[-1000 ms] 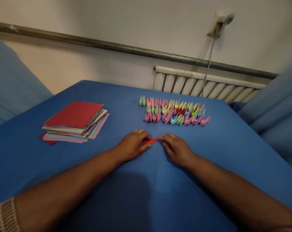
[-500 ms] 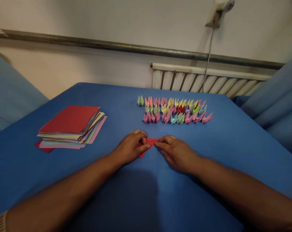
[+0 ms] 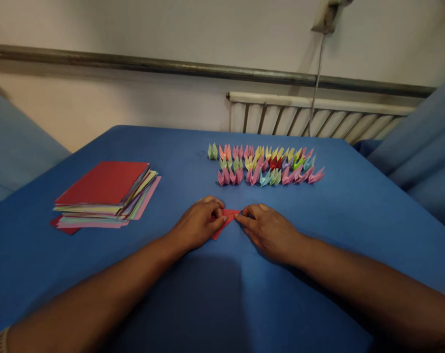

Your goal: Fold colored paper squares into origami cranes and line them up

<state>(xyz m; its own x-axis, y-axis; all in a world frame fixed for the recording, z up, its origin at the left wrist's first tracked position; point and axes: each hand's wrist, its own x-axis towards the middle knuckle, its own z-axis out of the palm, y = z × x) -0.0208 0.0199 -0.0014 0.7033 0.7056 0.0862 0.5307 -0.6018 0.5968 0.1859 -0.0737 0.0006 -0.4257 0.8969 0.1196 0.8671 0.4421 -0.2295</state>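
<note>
A small folded red paper (image 3: 226, 218) lies on the blue table (image 3: 222, 304) between my hands. My left hand (image 3: 198, 224) rests on its left part, fingers curled and pressing it down. My right hand (image 3: 267, 230) pinches its right tip with thumb and forefinger. Most of the paper is hidden under my fingers. Beyond the hands stand rows of small folded paper pieces (image 3: 263, 166) in pink, yellow, green, red and blue.
A stack of coloured paper sheets (image 3: 106, 193) with a red sheet on top lies at the left of the table. Behind the table are a radiator (image 3: 310, 117), a metal rail along the wall and a hanging cable. Blue cloth flanks both sides.
My right hand has slid a little left toward my left hand along the red paper. The paper's visible part has shortened, and a point now shows below my left fingers.
</note>
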